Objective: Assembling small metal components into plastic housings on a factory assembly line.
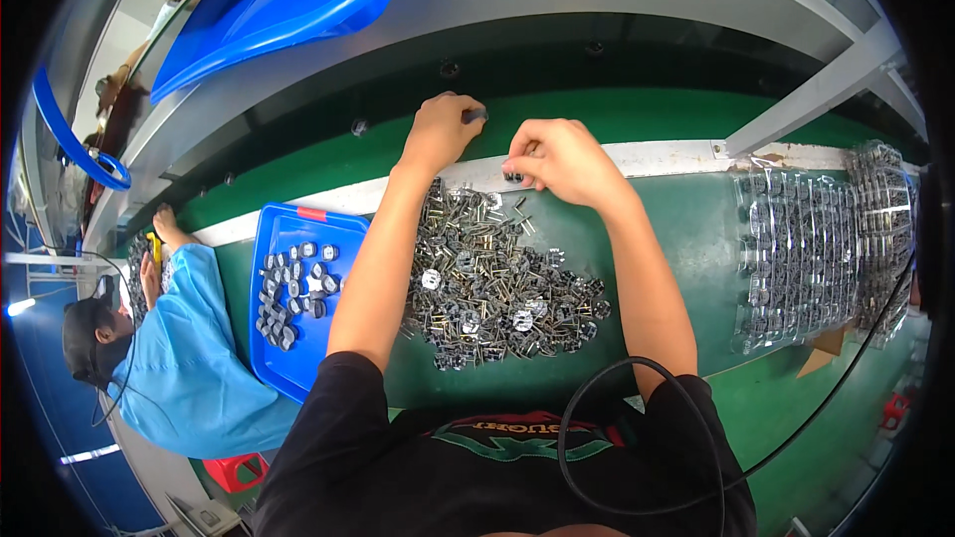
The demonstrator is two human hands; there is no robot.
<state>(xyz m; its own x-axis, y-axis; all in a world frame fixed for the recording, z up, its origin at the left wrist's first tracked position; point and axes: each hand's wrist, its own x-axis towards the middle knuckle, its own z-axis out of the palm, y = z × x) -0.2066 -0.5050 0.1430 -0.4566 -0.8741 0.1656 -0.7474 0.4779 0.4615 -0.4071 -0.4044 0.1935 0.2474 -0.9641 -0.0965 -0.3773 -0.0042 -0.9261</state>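
Over the green belt [537,111], my left hand [443,131] is closed on a dark grey piece [476,115], mostly covered by the fingers. My right hand [569,161] sits to its right above the white rail [657,161]. It pinches a small dark part with a shiny edge [512,176] between thumb and fingertips. Below both hands, between my forearms, lies a wide heap of small metal plug-pin parts [497,278]. Left of my left forearm is a blue tray [261,358] holding several round dark grey pieces with lighter tops [295,288].
Stacked clear blister trays [796,249] stand at the right. A few small pieces [359,127] lie along the belt. A co-worker in light blue [199,358] works at the left. A large blue bin [288,25] rests above the belt. A black cable [796,457] crosses the lower right.
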